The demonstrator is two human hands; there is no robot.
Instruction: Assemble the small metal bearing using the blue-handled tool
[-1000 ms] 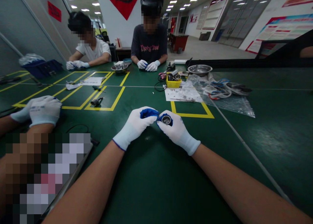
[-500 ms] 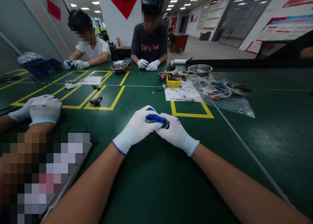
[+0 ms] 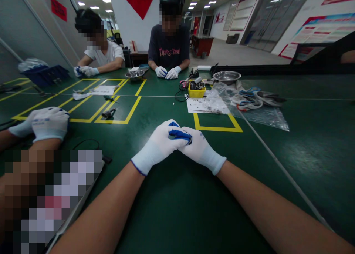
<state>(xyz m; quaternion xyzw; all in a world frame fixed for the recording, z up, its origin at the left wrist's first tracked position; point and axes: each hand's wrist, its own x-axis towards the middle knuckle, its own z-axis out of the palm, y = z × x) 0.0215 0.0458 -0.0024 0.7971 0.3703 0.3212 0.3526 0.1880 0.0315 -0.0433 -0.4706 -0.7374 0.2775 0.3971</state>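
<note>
Sitting together at far left, a co-worker's gloves (image 3: pixel 50 122) are well apart from the action; a fitting (image 3: pixel 108 114) lies inside yellow tape (image 3: pixel 133 109). Now the left hand (image 3: pixel 166 140), fingers folded across the part (image 3: pixel 190 140), whether gripping it I can't tell. Just a dark sliver shows at those fingertips, long axis hidden; left fingers cover the rest. Nearer is the right hand (image 3: pixel 196 146), curled around it. Beyond, a box (image 3: pixel 196 93), then a bag (image 3: pixel 274 124).
</note>
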